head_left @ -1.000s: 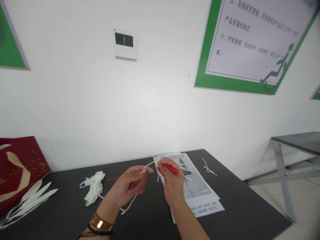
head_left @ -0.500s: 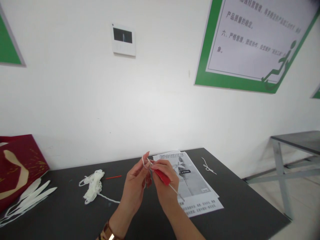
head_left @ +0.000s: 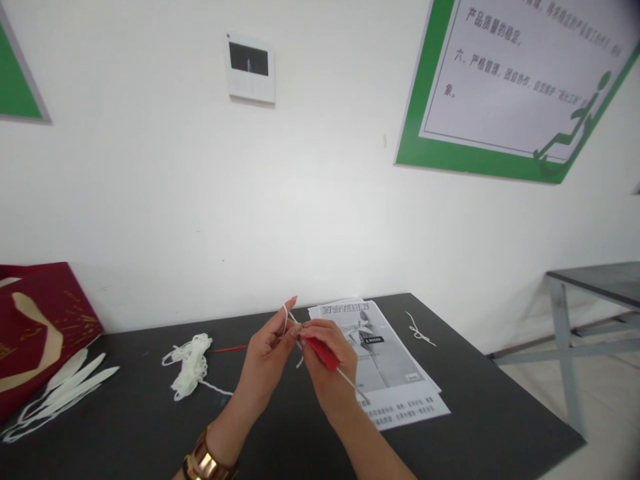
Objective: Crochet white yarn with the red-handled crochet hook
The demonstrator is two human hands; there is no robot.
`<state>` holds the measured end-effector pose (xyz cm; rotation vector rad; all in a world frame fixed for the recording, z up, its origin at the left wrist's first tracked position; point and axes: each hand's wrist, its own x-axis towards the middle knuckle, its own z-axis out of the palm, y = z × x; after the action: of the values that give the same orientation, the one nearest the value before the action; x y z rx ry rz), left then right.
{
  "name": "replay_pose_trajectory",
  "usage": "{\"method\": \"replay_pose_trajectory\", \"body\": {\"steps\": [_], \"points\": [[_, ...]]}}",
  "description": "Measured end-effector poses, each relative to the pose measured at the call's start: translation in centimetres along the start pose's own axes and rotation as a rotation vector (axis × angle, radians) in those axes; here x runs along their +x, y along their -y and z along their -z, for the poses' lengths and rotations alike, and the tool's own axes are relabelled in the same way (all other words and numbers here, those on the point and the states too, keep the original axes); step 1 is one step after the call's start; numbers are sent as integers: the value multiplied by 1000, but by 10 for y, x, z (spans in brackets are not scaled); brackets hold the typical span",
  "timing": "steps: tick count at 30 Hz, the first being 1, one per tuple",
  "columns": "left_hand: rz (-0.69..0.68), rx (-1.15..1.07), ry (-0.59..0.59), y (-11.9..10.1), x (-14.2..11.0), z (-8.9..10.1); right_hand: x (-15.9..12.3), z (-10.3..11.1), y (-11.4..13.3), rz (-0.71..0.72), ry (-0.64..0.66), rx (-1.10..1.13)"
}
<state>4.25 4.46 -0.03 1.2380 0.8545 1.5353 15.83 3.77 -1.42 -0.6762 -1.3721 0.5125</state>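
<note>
Above the black table, my left hand pinches white yarn between thumb and fingers, and a strand loops over its raised index finger. My right hand is closed around the red handle of a crochet hook, whose thin metal shaft sticks out below the palm. Both hands meet at the fingertips, which hide the hook's working tip and most of the stitches there. A short white yarn end hangs between them. From a loose white yarn bundle on the table, a strand runs toward my left wrist.
Printed sheets lie under and right of my right hand. Beyond them is a small knotted white cord. A thin red stick lies by the yarn. White leaf-shaped pieces rest by a dark red bag. The black table meets the wall.
My left index finger and the strand over it have shifted slightly, and a yarn end now shows below the fingertips. The camera view has moved a little; both grips stay the same.
</note>
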Motion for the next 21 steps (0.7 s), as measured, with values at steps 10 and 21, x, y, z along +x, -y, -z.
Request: {"method": "replay_pose_trajectory", "body": {"steps": [10,21], "points": [[19,-101,2,4,-1,13,1,-8,-4,-514,-30,457],[90,-247,14,10,-10,13,1,-6,-6,-549,-55,378]]}}
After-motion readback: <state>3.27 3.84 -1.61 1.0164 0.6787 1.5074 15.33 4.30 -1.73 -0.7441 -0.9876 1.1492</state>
